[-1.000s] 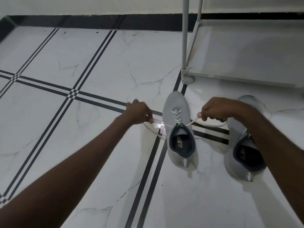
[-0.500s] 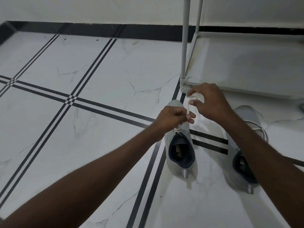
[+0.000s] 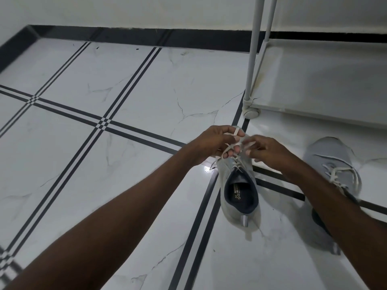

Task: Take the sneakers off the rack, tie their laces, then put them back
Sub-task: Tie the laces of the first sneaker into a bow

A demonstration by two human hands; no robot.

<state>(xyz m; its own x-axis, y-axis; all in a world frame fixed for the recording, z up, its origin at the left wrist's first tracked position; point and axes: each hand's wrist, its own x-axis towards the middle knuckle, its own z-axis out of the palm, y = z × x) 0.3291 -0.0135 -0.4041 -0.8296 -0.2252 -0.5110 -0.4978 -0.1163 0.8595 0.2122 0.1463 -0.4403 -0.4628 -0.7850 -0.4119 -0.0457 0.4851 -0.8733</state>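
Two grey sneakers with white laces stand on the marble floor, toes pointing away from me. The left sneaker (image 3: pixel 240 197) has a dark blue lining. Over its toe end my left hand (image 3: pixel 215 143) pinches a loop of its white lace (image 3: pixel 236 131), and my right hand (image 3: pixel 268 152) grips the other strand right beside it. Both hands nearly touch and hide the front of this sneaker. The right sneaker (image 3: pixel 333 164) lies to the right, partly behind my right forearm, its laces loose.
The white shoe rack (image 3: pixel 314 80) stands at the back right, its bottom shelf bare, with a corner post (image 3: pixel 254 59) and foot just beyond the left sneaker. A wall with a black skirting runs along the back. Tiled floor spreads to the left.
A second ago my hands pulled the lace ends wide apart. They have since come together over the left sneaker's toe, forming a loop in the lace.
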